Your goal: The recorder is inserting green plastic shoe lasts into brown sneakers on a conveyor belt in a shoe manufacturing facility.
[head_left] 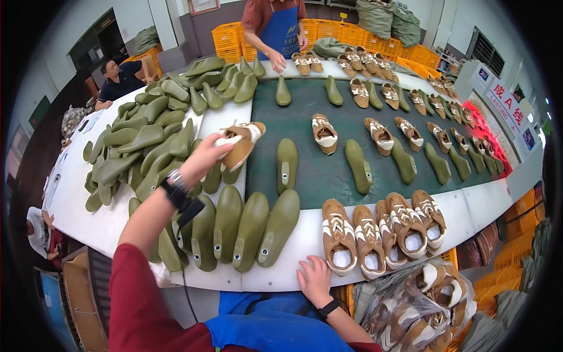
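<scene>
My left hand point(206, 157) stretches out over the table and grips a brown sneaker point(241, 154) by its whitish heel end, toe pointing up and right. Just beyond the left edge of the dark green belt point(316, 176), the shoe hangs above green shoe lasts. A single last point(287, 167) lies on the belt to its right, and a row of lasts point(229, 226) lines the near edge below my forearm. My right hand point(316, 280) rests on the white table edge with fingers apart, holding nothing. In front of it stand several brown laced sneakers point(370, 234).
A big heap of lasts point(138, 135) covers the left of the table. Lasts and sneakers alternate along the belt. A clear bag of sneakers point(419, 311) sits low at right. Across the table stands a person in a blue apron point(280, 35); another person point(121, 79) is at far left.
</scene>
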A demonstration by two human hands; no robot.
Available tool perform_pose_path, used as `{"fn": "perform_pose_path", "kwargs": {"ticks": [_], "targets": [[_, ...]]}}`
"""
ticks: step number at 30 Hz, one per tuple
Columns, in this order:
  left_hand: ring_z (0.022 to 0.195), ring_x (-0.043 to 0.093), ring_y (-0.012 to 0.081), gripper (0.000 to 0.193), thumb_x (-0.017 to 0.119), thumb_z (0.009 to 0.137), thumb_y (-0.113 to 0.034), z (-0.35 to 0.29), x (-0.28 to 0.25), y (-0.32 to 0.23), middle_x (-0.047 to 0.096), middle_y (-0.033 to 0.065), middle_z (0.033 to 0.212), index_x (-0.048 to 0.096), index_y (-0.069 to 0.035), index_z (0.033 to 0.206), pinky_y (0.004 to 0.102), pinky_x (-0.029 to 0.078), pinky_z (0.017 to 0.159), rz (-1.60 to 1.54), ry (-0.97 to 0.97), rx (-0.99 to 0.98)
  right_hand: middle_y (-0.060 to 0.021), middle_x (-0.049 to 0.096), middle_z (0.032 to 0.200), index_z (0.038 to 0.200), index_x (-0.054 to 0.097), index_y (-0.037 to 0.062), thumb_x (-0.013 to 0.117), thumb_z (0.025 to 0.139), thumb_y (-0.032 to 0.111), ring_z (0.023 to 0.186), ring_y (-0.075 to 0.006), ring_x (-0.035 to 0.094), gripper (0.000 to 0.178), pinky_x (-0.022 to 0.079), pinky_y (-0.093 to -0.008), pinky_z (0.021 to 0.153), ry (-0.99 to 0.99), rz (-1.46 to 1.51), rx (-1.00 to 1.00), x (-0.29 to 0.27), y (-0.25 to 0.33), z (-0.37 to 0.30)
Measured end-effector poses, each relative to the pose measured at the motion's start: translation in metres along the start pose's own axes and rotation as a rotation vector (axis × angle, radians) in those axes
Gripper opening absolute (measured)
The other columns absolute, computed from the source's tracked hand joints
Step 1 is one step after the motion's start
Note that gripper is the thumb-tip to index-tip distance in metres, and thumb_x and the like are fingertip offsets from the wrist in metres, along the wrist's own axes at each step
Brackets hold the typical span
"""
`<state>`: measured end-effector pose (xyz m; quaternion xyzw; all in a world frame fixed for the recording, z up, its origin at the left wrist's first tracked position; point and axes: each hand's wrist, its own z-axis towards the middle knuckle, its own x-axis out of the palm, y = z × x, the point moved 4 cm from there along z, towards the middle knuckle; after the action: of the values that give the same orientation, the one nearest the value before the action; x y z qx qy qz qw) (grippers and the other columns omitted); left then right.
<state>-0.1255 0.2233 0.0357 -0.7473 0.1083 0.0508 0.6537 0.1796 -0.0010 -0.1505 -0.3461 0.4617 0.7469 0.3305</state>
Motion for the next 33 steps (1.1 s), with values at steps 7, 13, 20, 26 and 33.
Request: {"fn": "perform_pose_path", "kwargs": {"ticks": [7, 13, 20, 26, 33], "targets": [[0.115, 0.047, 0.0389, 0.044, 0.075, 0.075, -0.026, 0.204, 0.033, 0.091, 0.048, 0.0237, 0.122, 0.058, -0.001, 0.107, 0.0419, 0.04, 0.1, 0.649, -0.39, 0.334, -0.0101, 0.054, 0.116, 0.104, 0.064, 0.0136, 0.067, 0.078, 0.021, 0.112, -0.0298, 0.049, 0.027, 0.042, -0.0425, 0.089, 0.037, -0.01, 0.013, 0.002, 0.002, 0.002], [0.125, 0.041, 0.0352, 0.032, 0.063, 0.08, -0.023, 0.262, 0.058, 0.15, 0.047, 0.0171, 0.132, 0.059, -0.012, 0.11, 0.0482, 0.035, 0.102, 1.107, -0.42, 0.137, -0.0093, 0.054, 0.114, 0.102, 0.065, 0.0165, 0.068, 0.075, 0.022, 0.11, -0.0297, 0.05, 0.028, 0.044, -0.0426, 0.086, 0.074, -0.043, 0.038, 0.004, -0.001, 0.002], [0.133, 0.034, 0.0354, 0.038, 0.058, 0.085, -0.027, 0.259, 0.048, 0.141, 0.045, 0.0134, 0.137, 0.054, -0.019, 0.123, 0.0581, 0.022, 0.107, 1.407, -0.564, -0.012, -0.0093, 0.053, 0.115, 0.102, 0.065, 0.0176, 0.068, 0.074, 0.022, 0.112, -0.0303, 0.048, 0.029, 0.042, -0.0445, 0.089, 0.071, -0.062, 0.022, 0.008, 0.002, 0.003], [0.128, 0.041, 0.032, 0.05, 0.068, 0.079, -0.036, 0.168, 0.049, 0.083, 0.055, 0.0109, 0.127, 0.058, -0.015, 0.123, 0.0521, 0.032, 0.103, 1.319, -0.05, 0.145, -0.0089, 0.053, 0.115, 0.103, 0.064, 0.0164, 0.067, 0.076, 0.021, 0.112, -0.0294, 0.049, 0.028, 0.044, -0.0422, 0.086, 0.045, -0.04, 0.002, 0.005, 0.006, -0.001], [0.124, 0.045, 0.0356, 0.052, 0.069, 0.081, -0.028, -0.058, 0.107, 0.015, 0.056, 0.0153, 0.123, 0.051, -0.009, 0.126, 0.0513, 0.033, 0.104, 1.133, 0.553, 0.644, -0.0096, 0.052, 0.119, 0.109, 0.062, 0.0135, 0.067, 0.077, 0.017, 0.117, -0.0301, 0.045, 0.032, 0.043, -0.0439, 0.089, -0.022, 0.011, 0.021, 0.004, 0.002, -0.003]]}}
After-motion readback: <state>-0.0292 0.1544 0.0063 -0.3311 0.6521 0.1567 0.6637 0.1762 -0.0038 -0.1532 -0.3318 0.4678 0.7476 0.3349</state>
